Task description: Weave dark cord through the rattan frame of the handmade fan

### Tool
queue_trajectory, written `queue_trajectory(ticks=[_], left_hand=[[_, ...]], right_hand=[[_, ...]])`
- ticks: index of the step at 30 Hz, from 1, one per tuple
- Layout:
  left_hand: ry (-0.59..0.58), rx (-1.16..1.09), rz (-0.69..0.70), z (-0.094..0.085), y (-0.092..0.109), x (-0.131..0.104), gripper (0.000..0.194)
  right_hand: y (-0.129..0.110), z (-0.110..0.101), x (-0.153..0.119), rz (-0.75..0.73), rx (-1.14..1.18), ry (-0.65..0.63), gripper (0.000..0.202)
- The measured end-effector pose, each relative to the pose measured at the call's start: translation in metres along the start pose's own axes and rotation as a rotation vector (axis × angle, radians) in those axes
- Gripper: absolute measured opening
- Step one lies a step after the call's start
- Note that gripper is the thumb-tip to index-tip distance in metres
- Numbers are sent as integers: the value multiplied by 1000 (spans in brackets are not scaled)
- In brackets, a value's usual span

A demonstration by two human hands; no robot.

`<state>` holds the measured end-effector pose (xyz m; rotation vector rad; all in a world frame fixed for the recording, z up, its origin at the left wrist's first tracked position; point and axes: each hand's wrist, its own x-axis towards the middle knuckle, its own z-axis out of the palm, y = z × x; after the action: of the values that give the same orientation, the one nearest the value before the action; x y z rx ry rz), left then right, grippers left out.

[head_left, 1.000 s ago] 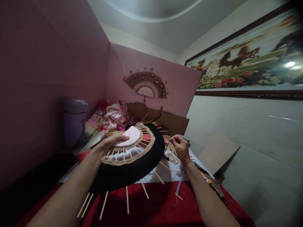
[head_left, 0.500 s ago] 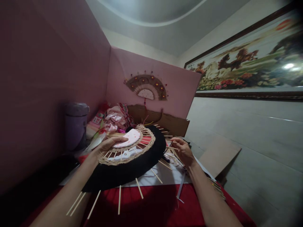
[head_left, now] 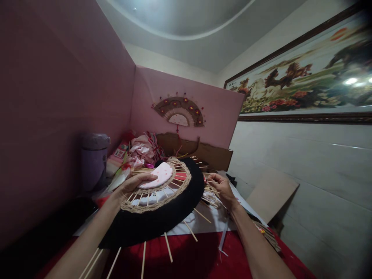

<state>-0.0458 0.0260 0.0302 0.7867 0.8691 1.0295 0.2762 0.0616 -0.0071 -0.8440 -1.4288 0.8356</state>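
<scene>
A half-round handmade fan (head_left: 154,226) with a wide black band is held tilted over the table. My left hand (head_left: 135,185) grips it, the thumb lying on the white spotted centre pad (head_left: 158,175) and the other fingers hidden underneath. Braided twine (head_left: 162,204) runs along the inner edge of the black band, and thin wooden sticks (head_left: 169,247) stick out past the outer edge. At the fan's right edge my right hand (head_left: 220,188) has its fingers pinched together close to the stick ends. A dark strand seems to be between the fingertips.
Behind the fan lie a heap of pink cloth (head_left: 143,149) and torn brown cardboard (head_left: 209,152). A purple lidded container (head_left: 93,162) stands at the left. A finished fan (head_left: 181,110) hangs on the pink panel. Red cloth (head_left: 203,257) covers the table, with white sheeting on it.
My right hand has come slightly closer to the fan's black edge, and the dark strand stretched there before now shows shorter. The view has tipped up a little; my left hand keeps its hold.
</scene>
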Motion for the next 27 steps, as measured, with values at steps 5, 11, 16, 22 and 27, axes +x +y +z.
queue_trajectory(ticks=[5, 11, 16, 22, 27], left_hand=[[-42, 79, -44, -5, 0, 2, 25], [-84, 145, 8, -6, -2, 5, 28], [-93, 216, 85, -2, -2, -1, 33], [-163, 267, 116, -2, -2, -1, 41], [-221, 242, 58, 6, -4, -3, 40]], right_hand=[[2, -3, 3, -47, -97, 43, 30], [-2, -7, 4, -172, -252, 266, 28], [-7, -10, 3, -193, -260, 281, 27], [-8, -14, 3, -155, -288, 234, 29], [-7, -17, 3, -93, -333, 175, 35]])
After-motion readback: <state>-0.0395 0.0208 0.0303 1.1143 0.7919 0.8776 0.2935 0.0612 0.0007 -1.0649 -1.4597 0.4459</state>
